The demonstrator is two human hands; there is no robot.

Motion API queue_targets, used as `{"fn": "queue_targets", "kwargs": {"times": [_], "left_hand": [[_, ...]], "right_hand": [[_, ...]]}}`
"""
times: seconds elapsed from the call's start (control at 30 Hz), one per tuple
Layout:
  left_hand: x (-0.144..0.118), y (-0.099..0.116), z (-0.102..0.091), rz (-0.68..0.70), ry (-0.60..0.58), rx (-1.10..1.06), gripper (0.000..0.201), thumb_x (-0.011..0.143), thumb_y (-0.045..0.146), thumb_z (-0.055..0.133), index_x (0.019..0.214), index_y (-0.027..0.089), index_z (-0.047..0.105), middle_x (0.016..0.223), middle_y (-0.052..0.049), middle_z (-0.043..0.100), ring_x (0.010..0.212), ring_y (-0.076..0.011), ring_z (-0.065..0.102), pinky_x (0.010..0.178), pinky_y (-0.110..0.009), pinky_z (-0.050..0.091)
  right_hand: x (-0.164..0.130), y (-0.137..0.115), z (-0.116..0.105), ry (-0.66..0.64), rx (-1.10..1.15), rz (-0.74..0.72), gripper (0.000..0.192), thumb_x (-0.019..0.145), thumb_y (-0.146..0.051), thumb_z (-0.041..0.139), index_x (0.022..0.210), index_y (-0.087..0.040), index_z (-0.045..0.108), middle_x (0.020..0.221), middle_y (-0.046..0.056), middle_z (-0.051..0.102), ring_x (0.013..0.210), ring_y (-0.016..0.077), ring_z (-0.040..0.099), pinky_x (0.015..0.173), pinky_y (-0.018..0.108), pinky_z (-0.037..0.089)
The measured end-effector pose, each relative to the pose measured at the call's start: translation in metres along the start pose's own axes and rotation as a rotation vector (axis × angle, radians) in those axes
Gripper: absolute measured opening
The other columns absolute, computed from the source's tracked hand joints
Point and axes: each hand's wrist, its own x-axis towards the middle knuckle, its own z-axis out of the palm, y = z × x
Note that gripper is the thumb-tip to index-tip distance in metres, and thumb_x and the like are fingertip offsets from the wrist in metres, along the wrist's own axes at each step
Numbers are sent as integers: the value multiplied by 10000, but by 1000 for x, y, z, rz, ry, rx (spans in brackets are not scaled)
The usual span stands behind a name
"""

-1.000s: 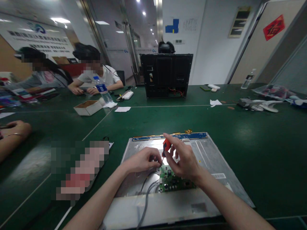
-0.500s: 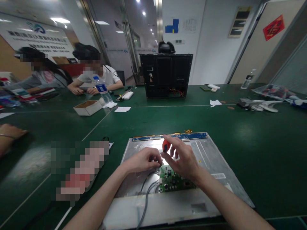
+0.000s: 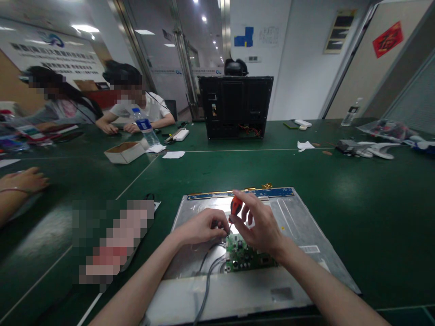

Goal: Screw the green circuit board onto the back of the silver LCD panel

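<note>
A silver display panel lies flat on the table before me, with a green circuit board on its back. My right hand grips a short screwdriver by its red and black handle. The thin shaft points down at the board's upper left corner. Beside that tip, my left hand is closed in a pinch; what its fingertips hold is hidden. Grey cables run from the board's left side toward the panel's near edge. A blue strip board lines the far edge.
Left of the panel lies a blurred-out flat item. Another person's hand rests at the left edge. Farther back are an open box, a water bottle and a black monitor housing. Two people sit at the far left.
The screwdriver handle has turned slightly in my right hand, while my left stays put. The other person's hand at the left edge has moved up and to the right.
</note>
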Motion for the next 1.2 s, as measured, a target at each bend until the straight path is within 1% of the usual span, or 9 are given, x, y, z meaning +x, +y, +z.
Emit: {"fn": "queue_targets", "kwargs": {"times": [0.17, 0.3, 0.47, 0.67, 0.83, 1.03, 1.2], "left_hand": [[0, -2, 0, -9, -4, 15, 83, 743, 168, 634, 795, 175, 699, 811, -7, 667, 753, -174, 560, 702, -265, 424], [0, -1, 0, 10, -2, 13, 82, 750, 182, 650, 805, 176, 710, 814, -12, 669, 757, -180, 564, 702, -269, 422], [0, 2, -1, 11, -8, 24, 73, 762, 183, 648, 792, 174, 714, 782, -5, 654, 753, -179, 558, 699, -271, 414], [0, 3, -1, 6, -6, 26, 41, 762, 196, 665, 762, 168, 695, 763, 3, 635, 714, -163, 541, 687, -266, 415], [0, 0, -1, 10, 6, 19, 36, 765, 194, 661, 759, 169, 686, 801, -3, 642, 742, -166, 555, 706, -268, 427], [1, -1, 0, 14, -3, 14, 39, 757, 182, 655, 739, 160, 682, 728, 9, 608, 697, -154, 523, 672, -258, 402], [1, 1, 0, 11, -7, 4, 47, 750, 170, 643, 747, 163, 690, 749, 5, 631, 717, -158, 536, 684, -257, 405]], "right_hand": [[0, 1, 1, 8, -9, 6, 506, 918, -196, 556, 1387, -262, 379, 922, 11, 604, 547, 80, 487, 430, 199, 418], [-1, 0, 0, -15, -6, 11, 530, 918, -200, 545, 1413, -241, 361, 956, 34, 623, 575, 92, 524, 454, 214, 448], [-2, -2, -2, -28, 7, -4, 583, 896, -150, 521, 1445, -223, 337, 1008, 57, 653, 586, 98, 555, 466, 226, 463], [0, -2, -1, 14, 18, -26, 528, 908, -163, 557, 1401, -261, 396, 924, 20, 641, 556, 88, 511, 450, 204, 449], [2, -2, -1, 21, -1, -32, 488, 920, -185, 575, 1375, -267, 418, 909, 8, 629, 544, 83, 481, 441, 203, 425], [1, -4, -3, -18, 33, -30, 555, 889, -149, 539, 1416, -219, 378, 980, 44, 642, 585, 95, 520, 470, 219, 453], [-1, -2, 0, -11, 31, -20, 601, 876, -125, 537, 1436, -215, 339, 977, 45, 649, 584, 97, 534, 463, 223, 442]]}}
